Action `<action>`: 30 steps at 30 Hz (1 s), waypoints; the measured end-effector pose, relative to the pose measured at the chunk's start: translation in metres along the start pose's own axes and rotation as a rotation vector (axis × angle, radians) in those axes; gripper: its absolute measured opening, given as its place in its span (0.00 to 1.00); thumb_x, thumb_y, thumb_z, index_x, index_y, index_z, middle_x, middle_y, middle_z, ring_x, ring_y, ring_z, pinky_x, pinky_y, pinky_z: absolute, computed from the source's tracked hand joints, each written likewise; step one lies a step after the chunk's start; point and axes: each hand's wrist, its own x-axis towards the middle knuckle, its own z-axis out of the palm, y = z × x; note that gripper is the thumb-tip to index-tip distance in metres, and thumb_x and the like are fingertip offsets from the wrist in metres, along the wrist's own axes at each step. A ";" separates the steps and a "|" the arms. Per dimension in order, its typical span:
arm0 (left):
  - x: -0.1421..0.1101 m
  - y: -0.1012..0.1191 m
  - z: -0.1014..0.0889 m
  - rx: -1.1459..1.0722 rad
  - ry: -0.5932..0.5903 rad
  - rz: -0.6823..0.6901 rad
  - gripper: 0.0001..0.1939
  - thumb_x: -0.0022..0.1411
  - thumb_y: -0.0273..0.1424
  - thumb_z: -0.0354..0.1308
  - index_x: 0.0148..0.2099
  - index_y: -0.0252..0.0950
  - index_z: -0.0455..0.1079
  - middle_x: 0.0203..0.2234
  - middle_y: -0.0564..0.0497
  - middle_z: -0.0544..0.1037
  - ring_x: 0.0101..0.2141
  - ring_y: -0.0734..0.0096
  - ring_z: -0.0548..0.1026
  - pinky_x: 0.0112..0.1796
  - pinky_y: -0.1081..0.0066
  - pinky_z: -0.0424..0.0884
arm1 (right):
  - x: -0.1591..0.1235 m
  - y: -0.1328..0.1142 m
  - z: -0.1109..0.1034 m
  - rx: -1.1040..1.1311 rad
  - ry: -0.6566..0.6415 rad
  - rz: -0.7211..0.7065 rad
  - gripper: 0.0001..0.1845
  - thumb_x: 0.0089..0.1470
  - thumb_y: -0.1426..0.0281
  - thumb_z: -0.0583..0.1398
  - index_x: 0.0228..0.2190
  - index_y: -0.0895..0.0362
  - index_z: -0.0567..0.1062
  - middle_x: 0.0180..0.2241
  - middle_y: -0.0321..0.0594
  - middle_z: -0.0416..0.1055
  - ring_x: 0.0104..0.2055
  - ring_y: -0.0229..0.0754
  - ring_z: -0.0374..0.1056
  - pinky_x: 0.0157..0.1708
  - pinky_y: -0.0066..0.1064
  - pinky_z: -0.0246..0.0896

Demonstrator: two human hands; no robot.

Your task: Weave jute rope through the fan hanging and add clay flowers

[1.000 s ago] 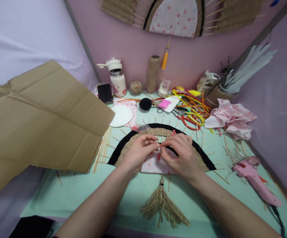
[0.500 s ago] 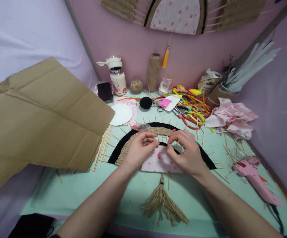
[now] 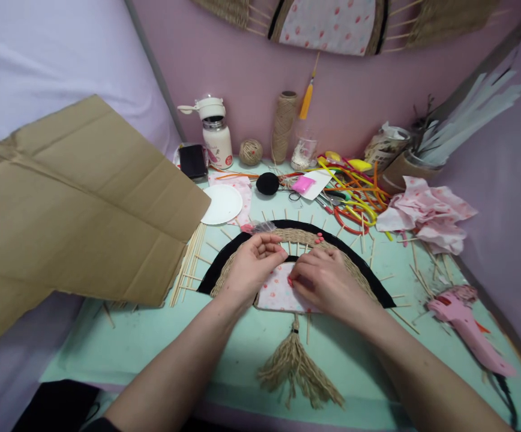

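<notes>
A half-round fan-shaped craft piece lies on the table. It has a black outer band [image 3: 218,262], a woven straw-coloured band [image 3: 296,236], thin sticks standing out around it and a spotted pink fabric centre [image 3: 274,294]. Over the fabric's upper left edge, my left hand [image 3: 257,264] is closed in a pinch; anything between its fingertips is too small to make out. The fingertips of my right hand [image 3: 326,279] close on a small pink piece [image 3: 290,281] on the fabric. Several more pink bits [image 3: 319,238] rest on the woven band. A twine tassel [image 3: 295,366] hangs from the flat edge.
Cardboard [image 3: 93,204] covers the left side, beside loose sticks [image 3: 187,264] and a white paper plate [image 3: 221,204]. A pink glue gun [image 3: 470,330] and crumpled fabric [image 3: 427,213] lie right. Along the back are a bottle [image 3: 218,141], twine spool [image 3: 284,126] and coloured pipe cleaners [image 3: 355,186].
My right hand has moved down and left, bringing its fingertips onto the pink piece on the fabric. My left hand stays almost where it was. The view has shifted slightly.
</notes>
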 end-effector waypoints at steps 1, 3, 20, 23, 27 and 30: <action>0.000 0.000 0.000 -0.003 0.001 0.000 0.13 0.46 0.27 0.64 0.37 0.35 0.68 0.26 0.54 0.72 0.28 0.78 0.69 0.30 0.76 0.63 | -0.001 0.000 0.000 -0.001 0.005 -0.015 0.05 0.50 0.76 0.58 0.26 0.55 0.74 0.27 0.37 0.72 0.36 0.43 0.63 0.39 0.38 0.45; 0.001 -0.001 -0.001 -0.006 0.003 0.003 0.13 0.46 0.27 0.65 0.37 0.35 0.68 0.26 0.54 0.72 0.27 0.78 0.69 0.30 0.76 0.63 | -0.002 0.001 -0.003 0.003 0.004 -0.037 0.06 0.49 0.76 0.58 0.27 0.54 0.74 0.28 0.36 0.72 0.36 0.42 0.64 0.39 0.37 0.46; -0.003 -0.002 0.001 -0.352 -0.162 -0.247 0.06 0.56 0.26 0.56 0.37 0.31 0.70 0.18 0.56 0.66 0.19 0.84 0.62 0.21 0.81 0.56 | 0.001 0.003 -0.006 0.172 0.434 0.039 0.05 0.56 0.72 0.56 0.32 0.55 0.73 0.33 0.39 0.75 0.37 0.41 0.69 0.40 0.36 0.54; -0.004 -0.002 0.001 -0.499 -0.251 -0.293 0.06 0.60 0.29 0.54 0.34 0.31 0.70 0.13 0.60 0.55 0.15 0.85 0.52 0.18 0.81 0.50 | 0.001 0.003 -0.003 0.148 0.491 0.012 0.05 0.55 0.74 0.56 0.33 0.54 0.72 0.33 0.39 0.75 0.37 0.42 0.70 0.40 0.36 0.54; -0.003 0.004 0.001 -0.723 -0.266 -0.361 0.11 0.62 0.33 0.53 0.33 0.30 0.70 0.21 0.53 0.66 0.21 0.83 0.64 0.24 0.81 0.63 | 0.000 0.004 0.000 0.119 0.544 -0.020 0.07 0.54 0.74 0.57 0.34 0.54 0.73 0.34 0.39 0.75 0.38 0.42 0.70 0.41 0.37 0.56; -0.001 0.007 0.000 -0.813 -0.176 -0.398 0.15 0.64 0.34 0.50 0.29 0.30 0.70 0.27 0.47 0.72 0.28 0.80 0.70 0.28 0.81 0.68 | 0.000 0.004 0.000 0.124 0.591 -0.054 0.08 0.52 0.76 0.58 0.35 0.54 0.73 0.33 0.39 0.74 0.37 0.42 0.70 0.41 0.37 0.58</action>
